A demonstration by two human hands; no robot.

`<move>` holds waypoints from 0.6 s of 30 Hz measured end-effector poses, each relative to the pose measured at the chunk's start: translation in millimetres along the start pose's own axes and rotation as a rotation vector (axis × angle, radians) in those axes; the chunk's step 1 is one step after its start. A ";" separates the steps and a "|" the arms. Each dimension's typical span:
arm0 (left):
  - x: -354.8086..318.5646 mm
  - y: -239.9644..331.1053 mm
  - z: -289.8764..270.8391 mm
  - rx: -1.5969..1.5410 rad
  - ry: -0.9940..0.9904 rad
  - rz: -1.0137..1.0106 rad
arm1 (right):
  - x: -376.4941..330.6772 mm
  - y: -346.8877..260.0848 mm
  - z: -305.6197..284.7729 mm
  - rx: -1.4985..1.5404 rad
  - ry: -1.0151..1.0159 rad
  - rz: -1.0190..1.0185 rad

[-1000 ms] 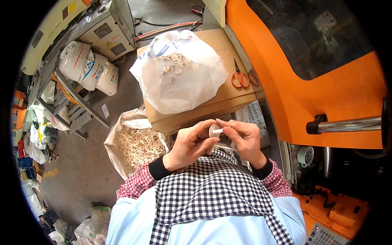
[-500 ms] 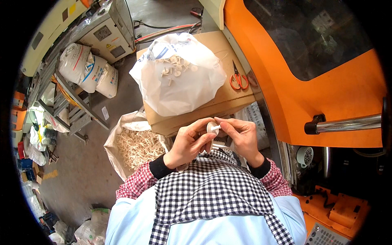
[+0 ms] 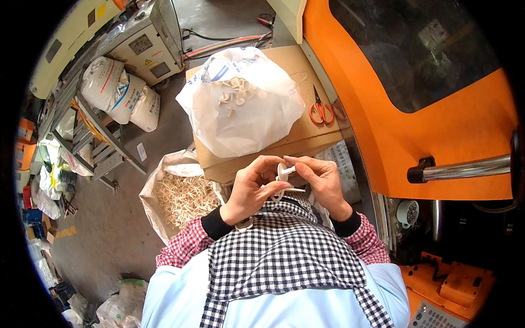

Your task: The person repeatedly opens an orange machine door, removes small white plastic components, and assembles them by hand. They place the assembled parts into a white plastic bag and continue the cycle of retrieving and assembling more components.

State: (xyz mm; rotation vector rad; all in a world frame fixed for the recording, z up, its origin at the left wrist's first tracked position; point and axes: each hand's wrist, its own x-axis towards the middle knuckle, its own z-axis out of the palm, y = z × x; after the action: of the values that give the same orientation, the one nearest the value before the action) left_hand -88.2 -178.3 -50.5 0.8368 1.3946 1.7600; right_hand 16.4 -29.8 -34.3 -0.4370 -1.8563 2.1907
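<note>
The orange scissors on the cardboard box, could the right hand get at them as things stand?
Probably yes, once freed. The orange scissors lie uncovered on the cardboard box, beyond the right hand with nothing between. But that hand and the left hand are pinching a small white plastic part.

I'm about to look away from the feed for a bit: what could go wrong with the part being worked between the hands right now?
1. The small white plastic part is pinched only at the fingertips of the left hand and right hand, above the lap; a slip could drop it toward the floor.
2. The white bag of parts bulges near the cardboard box's front edge; a knock might spill it.
3. The orange scissors lie loose nearby.
</note>
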 end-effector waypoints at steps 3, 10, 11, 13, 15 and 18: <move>-1.0 2.7 2.7 0.111 0.012 0.050 | -0.4 -0.1 1.4 -0.012 0.031 -0.043; -4.2 4.7 2.5 0.247 -0.021 0.048 | -4.1 0.3 -0.5 -0.075 0.074 -0.041; -4.6 3.8 2.6 0.210 -0.021 0.024 | -4.1 2.1 -1.0 -0.050 0.076 -0.023; -5.2 1.3 2.7 0.134 -0.023 -0.023 | -3.8 6.9 -2.1 -0.001 0.079 0.015; -4.3 0.1 1.7 0.122 -0.025 -0.032 | -2.4 10.1 -2.5 0.042 0.073 0.047; -3.8 -4.8 -0.3 0.099 -0.023 -0.055 | -0.8 15.2 -4.6 0.103 0.062 0.095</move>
State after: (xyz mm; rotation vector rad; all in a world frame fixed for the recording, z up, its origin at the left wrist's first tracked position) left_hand -85.7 -180.9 -55.3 0.8605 1.4861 1.6462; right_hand 19.0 -28.4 -49.9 -0.5769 -1.7145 2.2944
